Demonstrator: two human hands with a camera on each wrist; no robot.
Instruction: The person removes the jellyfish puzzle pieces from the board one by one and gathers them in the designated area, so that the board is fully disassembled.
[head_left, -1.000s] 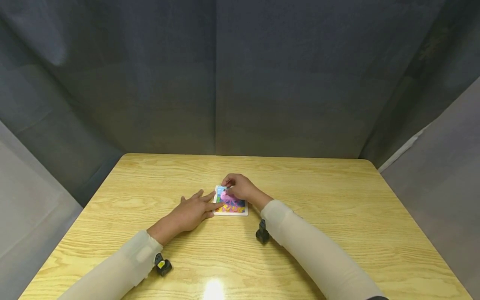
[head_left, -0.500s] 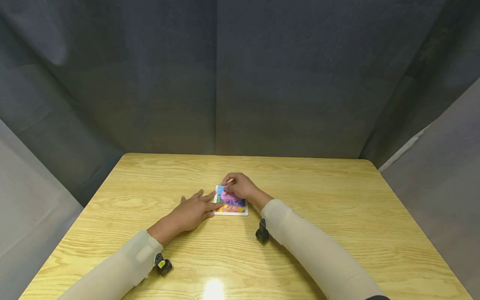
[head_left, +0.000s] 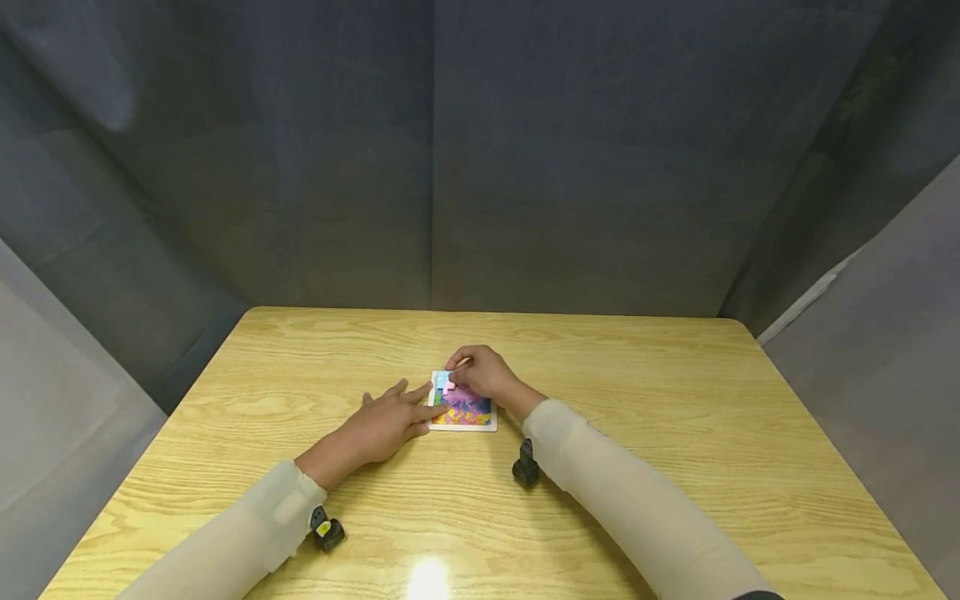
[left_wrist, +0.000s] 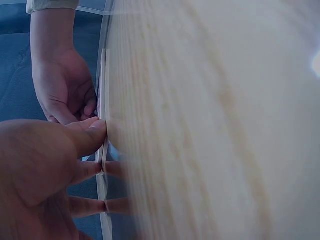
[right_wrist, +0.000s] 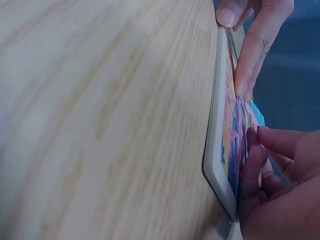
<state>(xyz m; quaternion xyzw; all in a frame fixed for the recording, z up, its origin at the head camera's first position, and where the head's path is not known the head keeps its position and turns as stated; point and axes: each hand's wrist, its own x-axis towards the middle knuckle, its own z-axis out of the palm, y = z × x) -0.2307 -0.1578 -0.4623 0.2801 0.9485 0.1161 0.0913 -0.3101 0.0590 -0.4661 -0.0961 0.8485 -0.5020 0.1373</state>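
A small square picture puzzle [head_left: 468, 415] with a white border lies flat on the table, showing pink, purple, yellow and blue. My left hand [head_left: 382, 425], fingers spread and fairly straight, rests on its left side and holds it down. In the right wrist view, one left finger [right_wrist: 250, 65] touches the picture while the thumb is at the border [right_wrist: 216, 135]. My right hand [head_left: 483, 372] is over the upper part, pinching a pink and light-blue jigsaw piece [right_wrist: 258, 116] between thumb and fingers. The piece stands tilted against the picture; its lower edge is partly hidden by the fingers.
The wooden table [head_left: 660, 450] spreads around the puzzle on all sides. Dark grey curtain [head_left: 585, 167] hangs behind the back edge, with paler cloth at the sides. Small black wrist cameras [head_left: 526, 467] hang beneath both sleeves.
The piece in my right fingers has shifted and turned slightly near the upper left of the picture, now showing a pale pink and light-blue outline. My left hand stays in place.
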